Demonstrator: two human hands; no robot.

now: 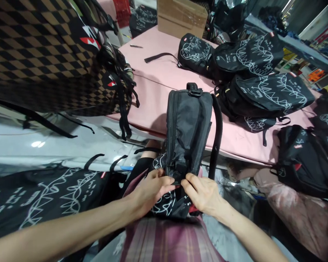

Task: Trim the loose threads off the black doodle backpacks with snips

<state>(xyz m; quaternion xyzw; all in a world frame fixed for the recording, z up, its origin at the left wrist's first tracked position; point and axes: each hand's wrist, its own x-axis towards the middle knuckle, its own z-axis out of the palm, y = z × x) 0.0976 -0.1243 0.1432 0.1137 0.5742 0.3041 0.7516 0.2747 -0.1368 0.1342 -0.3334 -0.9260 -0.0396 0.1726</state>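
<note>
A black backpack (190, 123) with a side zipper, a top handle and a shoulder strap lies across my lap. Its far end leans on the edge of the pink table. My left hand (160, 183) pinches black fabric at the near part of the bag, thumb and fingers together. Close beside it, my right hand (199, 191) grips the same fabric with bent fingers. White scribble print shows on the bag below my hands. Exactly which fold or edge lies between the fingertips is hidden.
Several black backpacks with white print (276, 94) lie on the pink table (153, 87). Brown-and-black checkered bags (43, 54) crowd the left. A cardboard box (182, 16) stands at the back. Another printed black bag (43, 196) lies low left; a person's sleeve (292, 203) is at right.
</note>
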